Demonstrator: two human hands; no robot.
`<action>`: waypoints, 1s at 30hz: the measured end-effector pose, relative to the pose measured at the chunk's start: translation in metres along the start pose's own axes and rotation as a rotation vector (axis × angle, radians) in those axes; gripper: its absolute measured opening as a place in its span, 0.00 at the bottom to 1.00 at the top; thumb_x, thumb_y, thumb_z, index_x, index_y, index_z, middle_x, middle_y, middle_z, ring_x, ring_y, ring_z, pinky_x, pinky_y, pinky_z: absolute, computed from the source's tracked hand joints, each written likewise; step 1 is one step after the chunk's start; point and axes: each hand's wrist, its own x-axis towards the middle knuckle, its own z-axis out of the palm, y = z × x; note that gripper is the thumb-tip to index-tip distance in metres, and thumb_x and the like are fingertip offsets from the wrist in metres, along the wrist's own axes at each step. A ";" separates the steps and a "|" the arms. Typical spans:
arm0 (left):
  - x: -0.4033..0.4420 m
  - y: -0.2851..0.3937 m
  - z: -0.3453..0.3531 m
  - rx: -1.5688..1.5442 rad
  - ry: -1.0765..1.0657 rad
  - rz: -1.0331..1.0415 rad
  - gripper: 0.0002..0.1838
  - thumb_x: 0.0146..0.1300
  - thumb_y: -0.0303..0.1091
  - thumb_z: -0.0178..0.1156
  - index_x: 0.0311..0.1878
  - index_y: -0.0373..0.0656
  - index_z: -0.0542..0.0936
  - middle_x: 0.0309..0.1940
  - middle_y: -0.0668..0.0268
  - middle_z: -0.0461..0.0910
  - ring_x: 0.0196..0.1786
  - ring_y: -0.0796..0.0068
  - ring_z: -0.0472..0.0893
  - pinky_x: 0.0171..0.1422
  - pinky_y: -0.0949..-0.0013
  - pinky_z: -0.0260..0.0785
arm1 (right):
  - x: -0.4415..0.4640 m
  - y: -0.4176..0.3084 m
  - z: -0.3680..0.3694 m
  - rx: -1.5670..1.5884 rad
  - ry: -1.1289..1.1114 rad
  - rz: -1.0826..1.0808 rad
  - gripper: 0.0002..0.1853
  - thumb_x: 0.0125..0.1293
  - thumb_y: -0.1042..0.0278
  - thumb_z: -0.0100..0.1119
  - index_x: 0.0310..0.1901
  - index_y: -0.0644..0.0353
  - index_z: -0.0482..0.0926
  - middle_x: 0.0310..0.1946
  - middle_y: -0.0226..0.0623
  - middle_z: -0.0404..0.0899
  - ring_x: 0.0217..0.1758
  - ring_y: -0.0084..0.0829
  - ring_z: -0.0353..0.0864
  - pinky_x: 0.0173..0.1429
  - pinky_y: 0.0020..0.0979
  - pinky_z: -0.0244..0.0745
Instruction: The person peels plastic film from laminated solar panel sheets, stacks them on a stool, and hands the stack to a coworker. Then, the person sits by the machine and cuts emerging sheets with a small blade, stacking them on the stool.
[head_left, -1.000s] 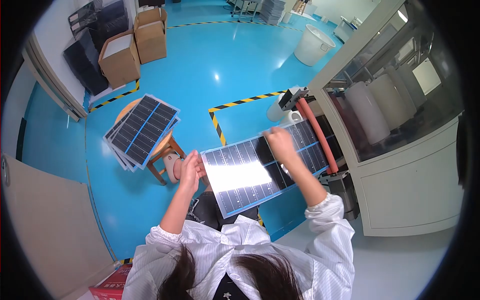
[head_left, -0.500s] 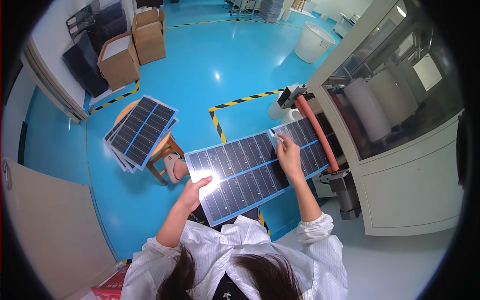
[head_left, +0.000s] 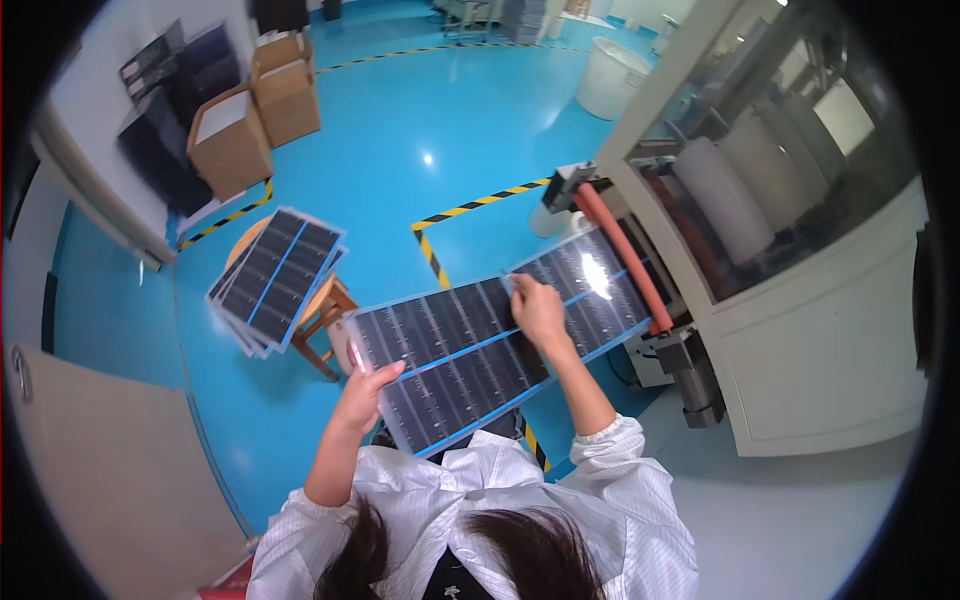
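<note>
A long dark sheet [head_left: 455, 360] with blue stripes, fine tick marks and clear edges stretches across in front of me. Its right end runs under the orange-red roller [head_left: 625, 250] of a machine. My left hand [head_left: 362, 398] grips the sheet's near left edge, thumb on top. Over the sheet's middle, close to its far edge, my right hand [head_left: 541, 318] is closed in a pinch. A small thin thing seems to stick out at its fingertips, too small to name. A dark band crosses the sheet beside this hand.
Similar cut sheets [head_left: 275, 275] lie stacked on a wooden stool [head_left: 322, 300] at left. The machine's cabinet [head_left: 820, 330] with white rolls [head_left: 725, 195] stands at right. Cardboard boxes [head_left: 230, 145], a white bin [head_left: 610, 80] and a door [head_left: 110, 450] are around.
My right hand has shifted left along the far edge of the sheet. My left hand and the sheet's free end have moved slightly left. The view has turned a little.
</note>
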 end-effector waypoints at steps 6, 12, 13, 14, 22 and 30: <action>-0.008 -0.002 -0.007 -0.010 0.008 -0.001 0.22 0.57 0.27 0.57 0.55 0.34 0.67 0.46 0.61 0.74 0.47 0.70 0.76 0.50 0.68 0.70 | -0.049 0.002 -0.020 -0.098 -0.115 0.015 0.07 0.54 0.72 0.51 0.33 0.62 0.77 0.22 0.50 0.77 0.29 0.50 0.77 0.37 0.46 0.73; -0.003 -0.002 -0.034 -0.011 0.080 -0.069 0.21 0.55 0.27 0.57 0.53 0.33 0.68 0.44 0.59 0.76 0.45 0.67 0.78 0.49 0.66 0.71 | -0.146 0.003 -0.103 -0.232 -0.486 0.102 0.07 0.55 0.72 0.49 0.30 0.61 0.78 0.22 0.53 0.76 0.28 0.52 0.77 0.33 0.45 0.73; 0.004 -0.005 -0.038 -0.025 0.061 -0.094 0.21 0.56 0.28 0.57 0.53 0.33 0.68 0.43 0.59 0.76 0.44 0.67 0.78 0.48 0.66 0.72 | -0.155 0.007 -0.113 0.021 -0.594 0.100 0.08 0.56 0.72 0.51 0.34 0.60 0.79 0.23 0.50 0.78 0.27 0.46 0.78 0.33 0.40 0.73; 0.012 -0.010 -0.043 -0.041 0.041 -0.118 0.20 0.56 0.28 0.57 0.52 0.33 0.68 0.43 0.59 0.76 0.43 0.68 0.78 0.48 0.66 0.72 | -0.161 0.008 -0.121 0.274 -0.695 0.095 0.10 0.57 0.72 0.52 0.38 0.60 0.81 0.24 0.47 0.79 0.26 0.41 0.79 0.33 0.35 0.74; 0.077 -0.080 0.013 -0.132 -0.279 -0.192 0.19 0.58 0.29 0.56 0.52 0.34 0.69 0.45 0.60 0.75 0.47 0.69 0.77 0.51 0.67 0.70 | -0.126 0.012 -0.140 0.559 -0.211 0.196 0.13 0.61 0.77 0.53 0.49 0.63 0.77 0.32 0.33 0.81 0.32 0.20 0.77 0.38 0.21 0.73; 0.080 -0.088 0.051 -0.139 -0.351 -0.253 0.26 0.59 0.29 0.57 0.59 0.34 0.62 0.53 0.60 0.69 0.55 0.67 0.71 0.58 0.65 0.65 | -0.019 0.006 -0.092 0.063 0.079 -0.196 0.08 0.58 0.80 0.54 0.39 0.63 0.78 0.33 0.43 0.79 0.35 0.37 0.81 0.38 0.29 0.73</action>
